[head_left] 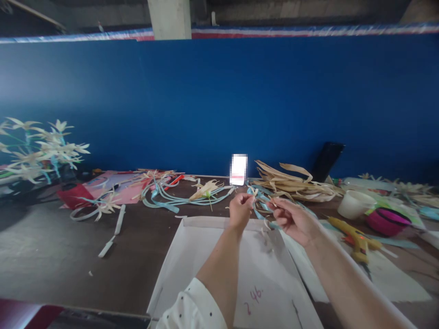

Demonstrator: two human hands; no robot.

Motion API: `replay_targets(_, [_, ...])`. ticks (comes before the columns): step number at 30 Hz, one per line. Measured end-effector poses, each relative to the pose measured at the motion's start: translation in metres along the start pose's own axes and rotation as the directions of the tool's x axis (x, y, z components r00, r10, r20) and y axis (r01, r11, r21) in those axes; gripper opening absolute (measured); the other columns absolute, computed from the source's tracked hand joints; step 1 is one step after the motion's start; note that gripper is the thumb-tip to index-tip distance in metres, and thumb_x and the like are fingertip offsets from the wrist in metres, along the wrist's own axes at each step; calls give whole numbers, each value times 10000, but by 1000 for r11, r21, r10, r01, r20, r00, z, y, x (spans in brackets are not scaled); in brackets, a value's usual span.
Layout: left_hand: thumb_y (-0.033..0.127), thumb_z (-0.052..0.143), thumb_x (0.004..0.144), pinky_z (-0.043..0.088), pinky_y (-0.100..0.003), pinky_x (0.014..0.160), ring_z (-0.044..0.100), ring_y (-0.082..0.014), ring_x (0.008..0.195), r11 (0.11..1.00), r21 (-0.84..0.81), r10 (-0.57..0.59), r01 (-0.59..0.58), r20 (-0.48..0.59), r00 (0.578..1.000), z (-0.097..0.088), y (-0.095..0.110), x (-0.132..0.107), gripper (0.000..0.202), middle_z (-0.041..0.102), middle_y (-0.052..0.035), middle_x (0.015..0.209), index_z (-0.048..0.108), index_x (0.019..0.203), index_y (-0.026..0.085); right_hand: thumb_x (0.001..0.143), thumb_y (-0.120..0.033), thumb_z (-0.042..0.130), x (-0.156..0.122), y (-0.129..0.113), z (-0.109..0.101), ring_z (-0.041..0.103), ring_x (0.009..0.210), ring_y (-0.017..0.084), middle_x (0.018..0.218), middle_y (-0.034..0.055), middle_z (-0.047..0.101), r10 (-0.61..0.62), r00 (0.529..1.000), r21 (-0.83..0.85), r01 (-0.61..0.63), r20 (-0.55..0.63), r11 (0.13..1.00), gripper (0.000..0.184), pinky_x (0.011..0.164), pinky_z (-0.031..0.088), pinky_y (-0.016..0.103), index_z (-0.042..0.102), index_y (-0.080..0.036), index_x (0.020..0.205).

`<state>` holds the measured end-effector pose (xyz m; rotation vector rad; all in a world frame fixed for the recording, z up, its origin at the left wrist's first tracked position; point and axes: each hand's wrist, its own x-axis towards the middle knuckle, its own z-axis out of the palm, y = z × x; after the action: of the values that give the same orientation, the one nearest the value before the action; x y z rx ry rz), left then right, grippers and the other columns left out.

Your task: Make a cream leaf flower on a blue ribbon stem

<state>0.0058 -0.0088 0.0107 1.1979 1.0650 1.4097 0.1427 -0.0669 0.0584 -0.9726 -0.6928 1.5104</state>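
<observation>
My left hand (241, 210) is closed in a pinch above the far edge of a white box lid (206, 260). A thin pale strip (254, 193) shows at its fingertips. Close by on the right, my right hand (293, 220) has thumb and fingers pressed together, and whatever it pinches is too small to name. Light blue strips (258, 212) lie behind and below the fingertips. Dry corn husks (291, 183) are heaped just beyond my right hand. A pale husk flower (207, 189) with a green centre lies left of my left hand.
Blue-wrapped stems (192, 201) lie at the back. Finished-looking pale flowers (44, 146) stand at the left. A bright phone screen (239, 169) leans near the blue partition (219, 100). On the right are a yellow glue gun (356, 237), a white cup (356, 204) and a magenta bowl (387, 222).
</observation>
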Motion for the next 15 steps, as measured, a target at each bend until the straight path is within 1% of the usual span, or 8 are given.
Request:
replay_targets(2, [326,592,701,315,-152,384,410,-47,414,1000,-11,-2,2,-4,1000,0,0,0,200,543,17,549,649,755,142,713,-215,688,-1,3,1,598,558,88,725,47,655,7,997,-59,-11,-75,998,138,401,462,130,635,-155,826])
replay_targets(3, [322,592,701,318,-153,384,409,-45,413,1000,-21,-6,6,-5,1000,1,0,1,196,553,14,561,646,754,142,709,-235,692,-1,4,2,598,536,100,643,23,632,-1,996,-87,-7,-91,996,151,400,470,148,630,-162,825])
replay_targets(4, [319,592,700,320,-154,384,407,-44,411,1000,-29,-11,11,-2,1000,1,0,1,192,563,11,572,644,754,142,705,-253,695,-3,5,2,568,472,91,540,-14,577,-12,996,-108,3,-86,994,156,372,450,147,623,-168,814])
replay_targets(6, [313,590,700,325,-157,385,403,-42,406,999,-41,-19,19,2,1000,1,-1,1,186,576,8,587,640,757,144,700,-271,698,-5,7,3,412,318,43,390,-85,409,-23,999,-129,18,-36,991,156,287,328,116,610,-173,782])
replay_targets(8, [309,590,698,324,-159,384,399,-42,401,999,-36,-20,20,2,1000,1,0,1,182,573,9,581,641,758,145,698,-276,695,-8,6,3,251,258,15,345,-116,299,-12,1000,-132,15,22,991,154,247,199,111,605,-173,769])
replay_targets(9, [308,591,697,323,-159,384,399,-44,401,999,-32,-20,20,-1,1000,1,0,1,182,566,11,573,642,757,145,697,-275,693,-8,6,3,214,254,10,342,-119,288,-6,999,-132,11,39,991,154,245,166,115,605,-172,770])
replay_targets(11, [306,594,693,325,-161,390,410,-50,412,999,-31,-22,22,-8,1000,2,2,0,180,557,12,561,643,754,144,697,-277,688,-7,5,1,202,259,4,351,-115,313,-21,999,-132,27,46,991,156,254,148,118,608,-168,775])
replay_targets(15, [304,581,706,346,-167,423,433,-59,442,1000,-22,-12,13,5,1000,2,2,-2,180,554,12,558,647,761,146,704,-297,680,2,4,1,212,278,-3,371,-102,349,-109,994,-142,112,30,984,169,281,166,119,614,-156,772])
